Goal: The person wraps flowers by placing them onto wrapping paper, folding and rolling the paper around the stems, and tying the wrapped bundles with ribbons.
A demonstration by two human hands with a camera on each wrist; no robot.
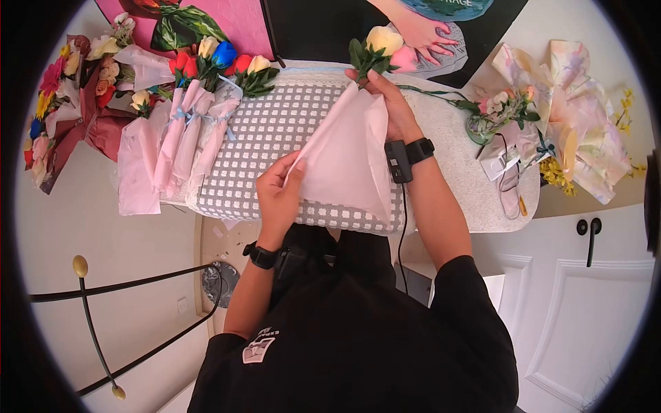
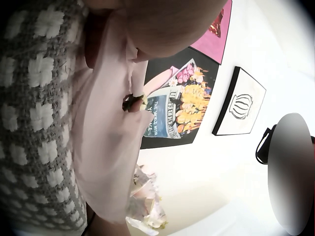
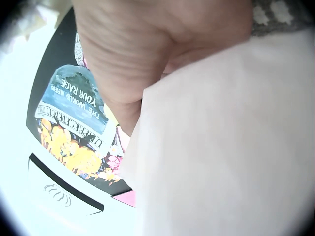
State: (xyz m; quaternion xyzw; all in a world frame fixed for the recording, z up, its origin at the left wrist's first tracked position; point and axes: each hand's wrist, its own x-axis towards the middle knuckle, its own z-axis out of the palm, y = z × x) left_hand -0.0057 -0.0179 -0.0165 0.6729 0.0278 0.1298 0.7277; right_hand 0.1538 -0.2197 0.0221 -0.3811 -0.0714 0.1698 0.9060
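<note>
A sheet of pale pink wrapping paper [image 1: 348,162] is folded in a cone over the checked cloth, wide end toward the body. From its narrow top come a cream rose [image 1: 384,41], a pink rose [image 1: 404,59] and green leaves [image 1: 359,54]. My right hand [image 1: 398,113] holds the flowers and paper together just below the blooms, thumb at the leaves. With thumb and fingers, my left hand [image 1: 279,196] pinches the paper's left edge lower down. The right wrist view shows the paper [image 3: 231,137] covering much of that hand's fingers. Most of the stems are hidden inside the paper.
Grey-and-white checked cloth [image 1: 251,151] lies beneath. Several small pink-wrapped bouquets [image 1: 169,148] lie left, beside a dark red-wrapped bouquet [image 1: 93,127]. At right stand a glass vase [image 1: 478,129] of flowers and a floral paper bundle [image 1: 585,131]. Paintings [image 1: 313,31] lean behind.
</note>
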